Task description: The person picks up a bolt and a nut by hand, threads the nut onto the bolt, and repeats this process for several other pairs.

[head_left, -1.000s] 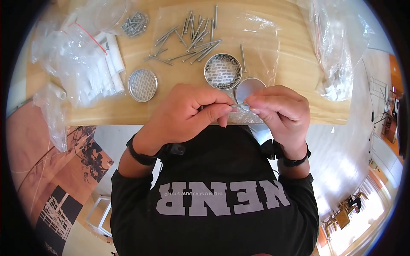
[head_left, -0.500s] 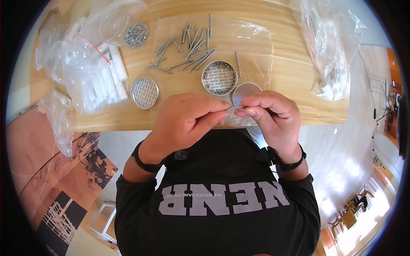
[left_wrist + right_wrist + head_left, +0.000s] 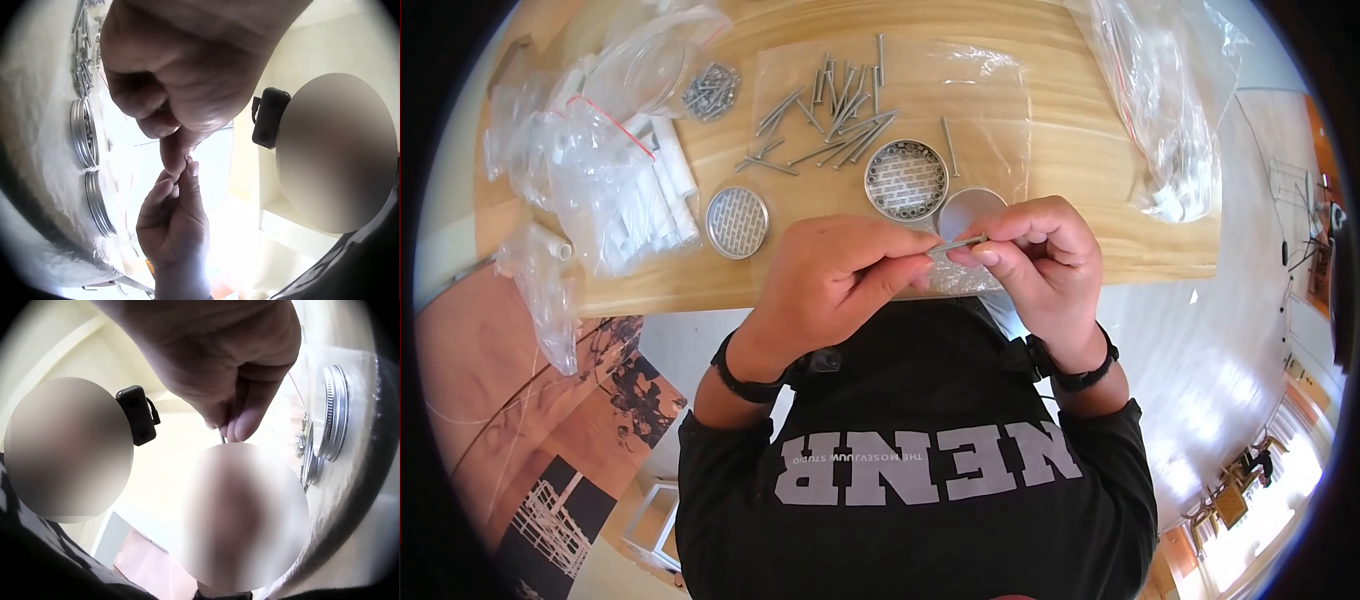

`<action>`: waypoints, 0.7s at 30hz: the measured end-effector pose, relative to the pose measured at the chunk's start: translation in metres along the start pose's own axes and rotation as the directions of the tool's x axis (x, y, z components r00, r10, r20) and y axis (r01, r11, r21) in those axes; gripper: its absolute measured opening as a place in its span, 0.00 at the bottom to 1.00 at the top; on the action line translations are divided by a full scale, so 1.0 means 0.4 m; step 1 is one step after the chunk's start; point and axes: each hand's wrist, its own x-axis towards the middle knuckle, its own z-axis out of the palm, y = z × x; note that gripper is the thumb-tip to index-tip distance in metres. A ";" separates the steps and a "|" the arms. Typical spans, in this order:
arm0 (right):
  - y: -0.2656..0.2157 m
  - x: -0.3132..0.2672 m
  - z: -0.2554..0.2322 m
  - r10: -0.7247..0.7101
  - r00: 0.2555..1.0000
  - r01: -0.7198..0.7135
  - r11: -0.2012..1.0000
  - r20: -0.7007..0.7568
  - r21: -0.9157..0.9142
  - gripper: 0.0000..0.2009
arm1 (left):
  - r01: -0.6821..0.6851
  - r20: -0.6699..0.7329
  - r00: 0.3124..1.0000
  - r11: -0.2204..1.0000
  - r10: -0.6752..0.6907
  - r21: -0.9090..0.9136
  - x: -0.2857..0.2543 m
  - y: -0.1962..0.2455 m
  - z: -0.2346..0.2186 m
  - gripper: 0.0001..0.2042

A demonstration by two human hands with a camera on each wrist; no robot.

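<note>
A thin metal screw [image 3: 956, 244] is held level between both hands near the table's front edge. The left hand [image 3: 832, 272] pinches one end of it between thumb and curled forefinger. At its other end, the thumb and fingertips of the right hand [image 3: 1046, 268] are closed on it. Just beyond the hands, a round tin [image 3: 907, 181] holds small metal nuts around its inner edge, and an empty-looking round lid [image 3: 971, 212] lies beside it. In the left wrist view, the left hand [image 3: 181, 69] meets the right hand [image 3: 175, 231] at the fingertips.
Loose long screws [image 3: 840, 110] lie on a clear plastic sheet [image 3: 990, 110]. Left are a patterned round tin [image 3: 737, 222], a small bag of hardware [image 3: 711, 92] and white tubes [image 3: 668, 180] in plastic bags. Another clear bag [image 3: 1165, 120] lies at the right.
The right fingers have shifted slightly along the screw, and its end now shows above the right thumb. The head view has moved a little, so the table appears shifted.
</note>
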 end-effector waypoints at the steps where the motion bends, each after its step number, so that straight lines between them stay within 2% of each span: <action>1: 0.002 0.000 -0.002 -0.001 1.000 0.001 1.000 -0.002 0.001 0.07 | 0.000 0.002 1.000 1.000 0.000 0.001 0.001 0.001 -0.001 0.06; 4: 0.001 0.000 -0.010 -0.023 0.999 0.026 0.996 0.039 -0.086 0.07 | -0.013 0.009 1.000 1.000 0.013 0.023 0.002 0.003 -0.002 0.06; 6: -0.002 0.000 -0.012 0.007 0.998 0.001 0.993 0.060 -0.119 0.07 | 0.043 -0.026 0.999 0.999 -0.043 0.003 -0.001 0.003 0.003 0.05; 10: -0.001 0.002 -0.023 0.018 0.998 -0.011 0.995 0.068 -0.095 0.07 | 0.073 -0.036 0.997 0.996 -0.075 -0.047 -0.003 0.003 0.010 0.05; 16: -0.022 0.023 -0.038 0.065 0.981 -0.052 0.996 0.184 -0.070 0.06 | 0.146 0.008 0.989 0.976 -0.146 -0.161 -0.011 0.001 0.008 0.06; 18: -0.032 0.033 -0.043 0.039 0.970 0.010 0.979 0.239 -0.203 0.06 | 0.146 0.020 0.989 0.970 -0.145 -0.195 -0.012 0.001 0.007 0.06; 21: -0.038 0.040 -0.056 0.077 0.954 -0.008 0.973 0.290 -0.232 0.06 | 0.162 0.044 0.987 0.962 -0.156 -0.220 -0.010 0.004 0.006 0.06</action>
